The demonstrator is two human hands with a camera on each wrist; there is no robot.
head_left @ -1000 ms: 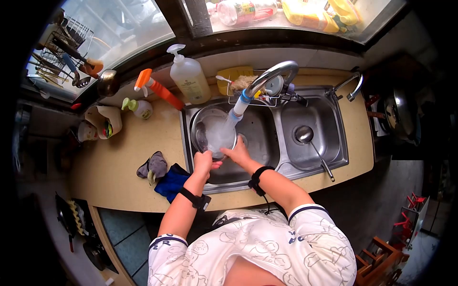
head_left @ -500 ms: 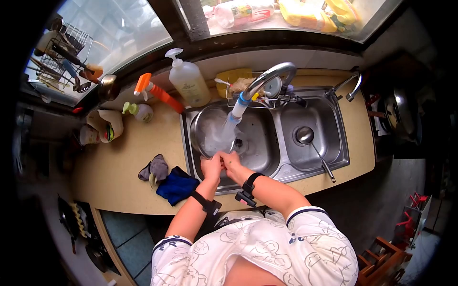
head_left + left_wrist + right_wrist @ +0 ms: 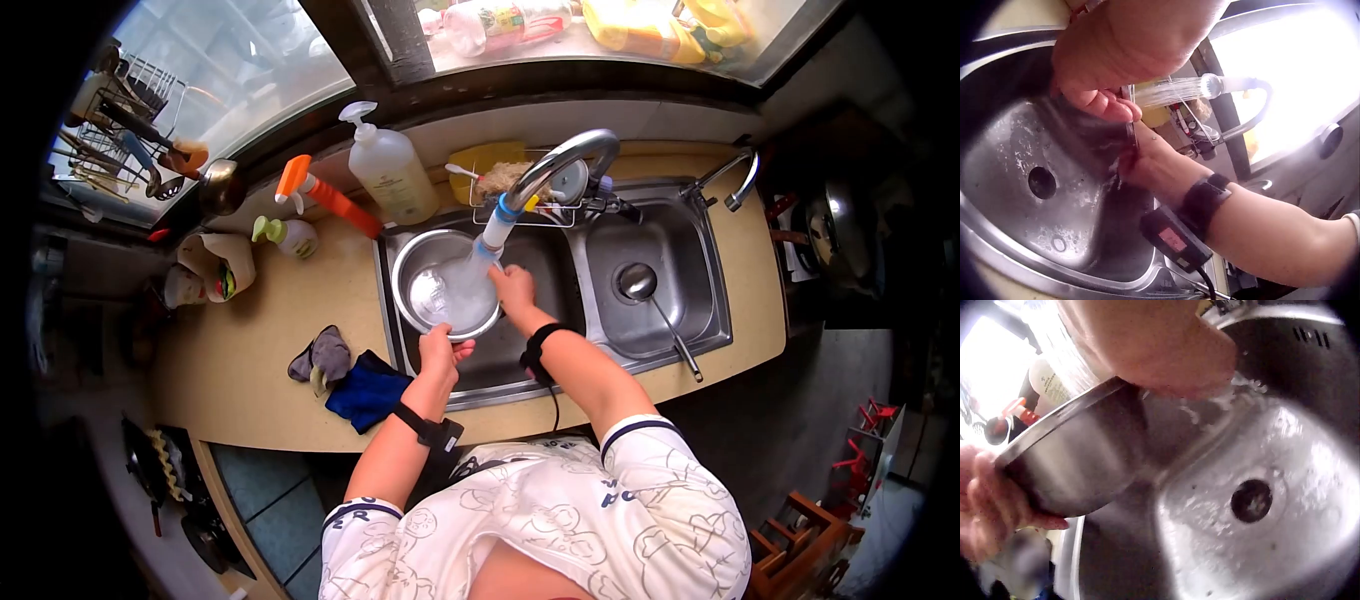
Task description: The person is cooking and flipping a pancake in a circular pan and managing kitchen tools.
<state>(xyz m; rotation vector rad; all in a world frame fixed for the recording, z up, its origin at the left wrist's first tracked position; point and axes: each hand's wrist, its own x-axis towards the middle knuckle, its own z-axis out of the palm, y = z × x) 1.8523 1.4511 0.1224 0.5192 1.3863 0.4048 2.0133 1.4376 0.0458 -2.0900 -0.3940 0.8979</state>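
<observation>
A metal bowl is held over the left sink basin, under water streaming from the tap. The left hand grips the near rim, its thumb on top and fingers beneath. On the bowl's right side the right hand pinches the rim close to the stream. In the right wrist view, the bowl hangs above the basin floor, with the left hand at its edge. The left wrist view shows the left hand's curled fingers at the rim.
A ladle lies in the right basin, its handle over the edge. A pump bottle, an orange spray bottle and a wire rack stand behind. Cloths lie left of the sink.
The bowl has levelled from a tilt, its opening now facing up. The right hand has moved from beside the left hand, up and right along the rim to the bowl's right side.
</observation>
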